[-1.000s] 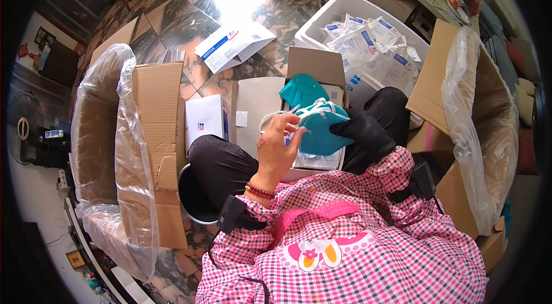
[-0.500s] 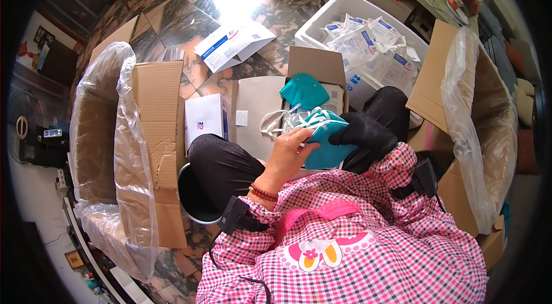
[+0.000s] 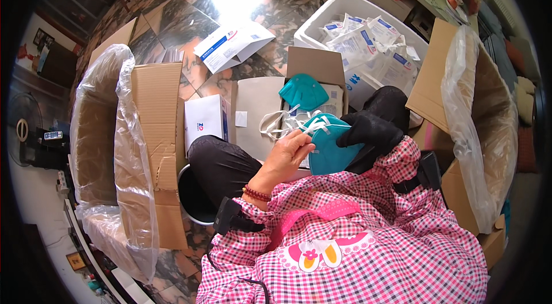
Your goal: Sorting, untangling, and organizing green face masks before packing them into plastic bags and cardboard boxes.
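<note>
A teal cup-shaped face mask (image 3: pixel 334 150) with white straps is held in front of my lap. My bare left hand (image 3: pixel 286 154) is closed on its left edge, by the straps. My right hand (image 3: pixel 375 134), in a black glove, grips the mask's right side. Loose white straps (image 3: pixel 275 124) trail to the left of the held mask. Just beyond, a second teal mask (image 3: pixel 305 92) rests on an open carton (image 3: pixel 315 63) with packets in it. How many masks are stacked in my hands I cannot tell.
Large cardboard boxes lined with clear plastic stand at the left (image 3: pixel 155 143) and right (image 3: pixel 437 74). A white foam box (image 3: pixel 310 25) holds several sealed packets. White printed cartons (image 3: pixel 204 120) lie on the marble floor. A dark bin (image 3: pixel 198 194) sits by my left knee.
The held mask has shifted slightly to the right and turned, showing more of its teal face. My gloved right hand has moved a little to the right with it.
</note>
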Action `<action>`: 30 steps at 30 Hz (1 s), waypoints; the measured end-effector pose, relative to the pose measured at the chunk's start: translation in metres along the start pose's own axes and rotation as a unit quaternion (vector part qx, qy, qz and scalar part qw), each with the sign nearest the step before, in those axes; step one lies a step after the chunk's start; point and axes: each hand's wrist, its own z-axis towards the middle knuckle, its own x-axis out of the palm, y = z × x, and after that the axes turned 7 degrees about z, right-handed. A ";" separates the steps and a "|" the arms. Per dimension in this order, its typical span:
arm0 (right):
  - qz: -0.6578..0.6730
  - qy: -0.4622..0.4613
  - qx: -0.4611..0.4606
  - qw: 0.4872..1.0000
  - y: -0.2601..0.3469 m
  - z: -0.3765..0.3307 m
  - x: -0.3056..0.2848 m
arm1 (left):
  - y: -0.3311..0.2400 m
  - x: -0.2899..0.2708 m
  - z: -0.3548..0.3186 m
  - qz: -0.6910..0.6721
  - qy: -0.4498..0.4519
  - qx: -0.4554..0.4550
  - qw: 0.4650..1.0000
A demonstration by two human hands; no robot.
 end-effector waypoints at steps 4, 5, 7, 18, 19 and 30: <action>-0.068 0.065 -0.121 0.988 -0.030 0.012 -0.008 | -0.017 -0.006 0.005 0.061 0.034 0.027 0.997; -0.136 0.106 -0.233 0.957 -0.042 0.015 -0.011 | -0.022 -0.009 0.006 0.060 0.035 0.027 0.997; -0.078 0.105 -0.131 0.983 -0.022 0.012 -0.002 | -0.027 -0.013 0.008 0.140 0.087 -0.024 0.986; 0.052 0.208 -0.049 0.976 -0.036 0.017 0.011 | -0.018 -0.018 0.009 0.135 0.049 0.066 0.987; 0.102 0.188 -0.052 0.975 -0.033 0.016 0.019 | -0.018 -0.018 0.009 0.145 0.042 0.076 0.986; 0.209 0.004 -0.101 0.973 -0.043 0.021 0.056 | -0.006 -0.002 0.002 0.068 0.060 0.026 0.996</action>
